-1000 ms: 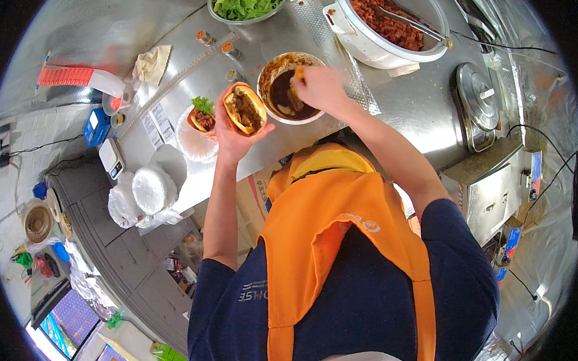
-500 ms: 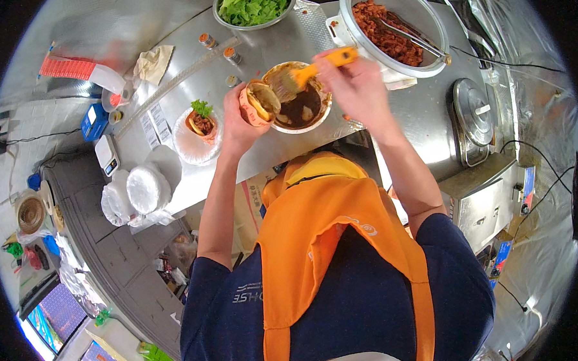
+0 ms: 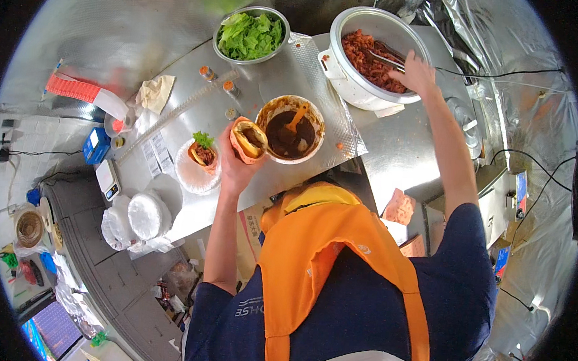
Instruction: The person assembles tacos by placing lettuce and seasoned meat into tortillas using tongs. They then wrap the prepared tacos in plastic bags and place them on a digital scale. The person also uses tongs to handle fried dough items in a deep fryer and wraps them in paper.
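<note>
My left hand (image 3: 236,170) holds a split bun (image 3: 249,140) in a pink paper sleeve, its opening facing up and browned inside. Right beside it is a white bowl (image 3: 269,148) of dark brown sauce, where an orange-handled brush (image 3: 297,118) stands with its bristles in the sauce. My right hand (image 3: 420,78) is over the rim of a white pot (image 3: 345,76) of chopped reddish meat (image 3: 365,61). Its fingers are apart around the handle end of metal tongs (image 3: 388,58); whether they touch the tongs is unclear.
Left of the held bun, a filled bun (image 3: 203,156) with a green leaf rests on a plastic-covered bowl (image 3: 197,178). A metal bowl of lettuce (image 3: 250,35), shakers (image 3: 231,87), a cloth (image 3: 155,92), a scale (image 3: 108,178) and wrapped stacks (image 3: 149,214) surround it.
My right hand has let go of the brush, now in the sauce bowl, and moved right to the tongs in the meat pot. My left hand still holds the bun, tilted more upward.
</note>
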Motion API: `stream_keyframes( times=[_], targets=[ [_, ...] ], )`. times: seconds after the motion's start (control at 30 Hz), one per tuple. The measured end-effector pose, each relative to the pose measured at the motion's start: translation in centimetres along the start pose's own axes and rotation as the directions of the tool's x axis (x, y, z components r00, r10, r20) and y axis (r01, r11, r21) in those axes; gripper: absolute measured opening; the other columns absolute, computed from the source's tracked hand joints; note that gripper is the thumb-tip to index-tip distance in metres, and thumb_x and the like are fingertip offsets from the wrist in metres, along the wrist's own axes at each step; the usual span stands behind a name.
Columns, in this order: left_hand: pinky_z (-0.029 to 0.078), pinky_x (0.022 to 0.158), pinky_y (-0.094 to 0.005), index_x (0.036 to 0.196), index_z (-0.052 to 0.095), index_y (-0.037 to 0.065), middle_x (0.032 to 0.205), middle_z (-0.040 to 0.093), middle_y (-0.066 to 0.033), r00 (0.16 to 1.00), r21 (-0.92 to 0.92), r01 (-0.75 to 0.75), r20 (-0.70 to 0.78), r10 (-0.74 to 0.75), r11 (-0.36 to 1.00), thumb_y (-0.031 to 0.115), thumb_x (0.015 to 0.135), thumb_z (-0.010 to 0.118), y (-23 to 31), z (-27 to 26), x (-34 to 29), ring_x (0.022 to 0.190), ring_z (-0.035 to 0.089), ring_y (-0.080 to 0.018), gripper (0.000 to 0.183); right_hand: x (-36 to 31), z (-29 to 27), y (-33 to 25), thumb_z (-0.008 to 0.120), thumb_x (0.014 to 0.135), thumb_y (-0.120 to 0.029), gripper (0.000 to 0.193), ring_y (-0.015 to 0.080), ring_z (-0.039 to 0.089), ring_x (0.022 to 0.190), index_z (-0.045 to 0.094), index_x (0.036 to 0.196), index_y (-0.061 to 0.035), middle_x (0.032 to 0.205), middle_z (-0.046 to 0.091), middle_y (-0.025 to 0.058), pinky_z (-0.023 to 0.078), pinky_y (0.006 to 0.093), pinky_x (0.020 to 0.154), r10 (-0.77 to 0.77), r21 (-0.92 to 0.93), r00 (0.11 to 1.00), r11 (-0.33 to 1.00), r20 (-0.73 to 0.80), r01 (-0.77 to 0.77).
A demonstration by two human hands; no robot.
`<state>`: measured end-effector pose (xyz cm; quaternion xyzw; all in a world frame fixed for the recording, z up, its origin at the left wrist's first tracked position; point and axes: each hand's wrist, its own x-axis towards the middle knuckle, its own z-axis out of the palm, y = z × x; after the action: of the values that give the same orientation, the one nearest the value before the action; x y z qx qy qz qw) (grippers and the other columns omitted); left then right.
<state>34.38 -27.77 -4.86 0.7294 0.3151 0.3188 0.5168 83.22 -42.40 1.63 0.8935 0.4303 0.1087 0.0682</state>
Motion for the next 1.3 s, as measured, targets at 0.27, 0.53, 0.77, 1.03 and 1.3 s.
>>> stream_keyframes(
  times=[0.27,0.53,0.77,1.03,1.3],
  targets=[
    [0.044,0.114,-0.0378,0.153,0.030,0.006,0.151,0.042,-0.0084,0.997,-0.285,0.074,0.056,-0.060,0.956,-0.001,0.064,0.092,2.7,2.3,-0.3,0.135,0.048,-0.0217,0.109,-4.9,-7.0,4.0,0.066,0.097,-0.036,0.044,0.0356,0.071,0.097,0.067,0.119,0.0024,0.101,0.072,0.0228,0.054,0.0443,0.088,-0.043,0.584,0.975,0.806,0.219,-0.096],
    [0.040,0.118,-0.0404,0.156,0.025,0.006,0.151,0.042,-0.0100,0.992,-0.433,0.124,0.068,-0.105,0.893,0.002,0.063,0.094,4.8,4.4,1.2,0.139,0.045,-0.0234,0.116,6.0,-4.2,-22.7,0.068,0.084,-0.036,0.040,0.0211,0.066,0.058,0.072,0.080,0.0044,0.070,0.070,0.0135,0.052,0.0345,0.055,-0.307,0.861,0.881,0.472,0.360,-0.188],
    [0.039,0.119,-0.0414,0.157,0.016,0.003,0.154,0.038,-0.0144,0.992,-0.434,0.101,-0.026,-0.124,0.895,0.003,0.067,0.091,3.0,4.6,1.2,0.140,0.044,-0.0256,0.116,12.6,6.0,-32.6,0.067,0.086,-0.013,0.020,0.0149,0.060,0.050,0.071,0.073,0.0024,0.065,0.069,0.0107,0.042,0.0297,0.042,-0.252,0.810,0.770,0.219,0.586,-0.545],
    [0.045,0.112,-0.0387,0.154,0.022,0.001,0.145,0.045,-0.0150,0.984,-0.331,0.087,-0.119,-0.133,0.940,0.003,0.070,0.090,-1.9,3.4,5.3,0.132,0.051,-0.0254,0.108,3.6,2.3,-24.5,0.069,0.094,-0.022,0.027,0.0110,0.065,0.064,0.074,0.101,0.0036,0.083,0.074,0.0073,0.046,0.0262,0.053,-0.244,0.875,0.841,0.114,0.483,-0.470],
    [0.046,0.108,-0.0375,0.150,0.027,-0.002,0.140,0.044,-0.0157,0.959,-0.172,-0.037,-0.282,-0.013,0.984,0.009,0.068,0.093,-6.1,3.4,11.1,0.129,0.051,-0.0256,0.106,5.0,0.0,-25.7,0.066,0.094,-0.018,0.025,0.0133,0.066,0.063,0.074,0.100,0.0052,0.082,0.074,0.0090,0.052,0.0288,0.058,-0.186,0.932,0.920,0.186,0.345,-0.312]
  ],
)
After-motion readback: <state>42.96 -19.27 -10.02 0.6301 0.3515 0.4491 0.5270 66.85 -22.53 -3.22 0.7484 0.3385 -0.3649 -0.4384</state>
